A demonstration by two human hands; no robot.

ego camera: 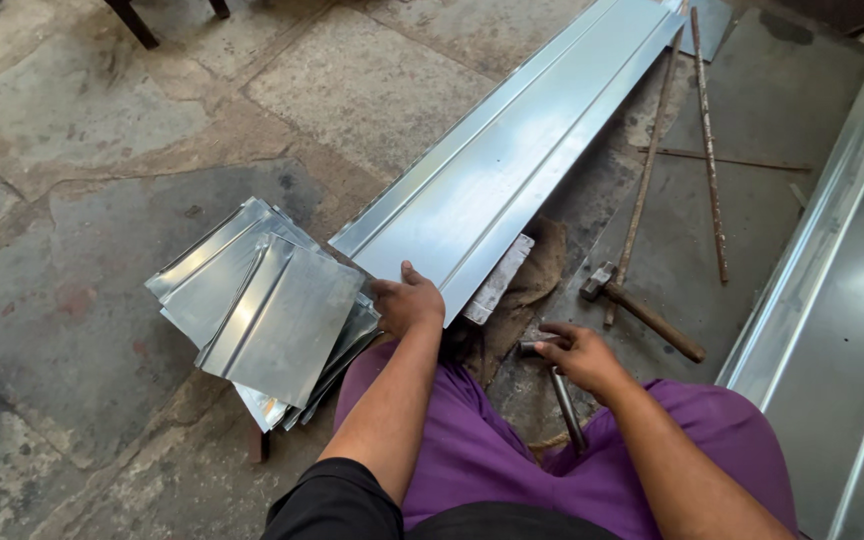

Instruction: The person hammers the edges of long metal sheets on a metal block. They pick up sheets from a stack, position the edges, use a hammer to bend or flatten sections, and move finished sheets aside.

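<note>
In the head view, my left hand (407, 303) lies flat with fingers together on the near end of the long metal sheet (512, 160), which runs off toward one o'clock. My right hand (577, 355) is closed around a small metal tool (564, 395) at five o'clock. A stack of cut metal pieces (267, 310) already sits at nine o'clock, while the long sheet looks uncut; a hammer (642, 310) lies at three o'clock.

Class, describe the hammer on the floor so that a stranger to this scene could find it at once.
Start from the long shiny metal sheet that runs up the middle of the stone floor. To its right lie two thin rusty rods. The hammer lies at their near ends, beyond the right hand: unlike the rods, it is short, with a wooden handle and a blocky steel head.
</note>
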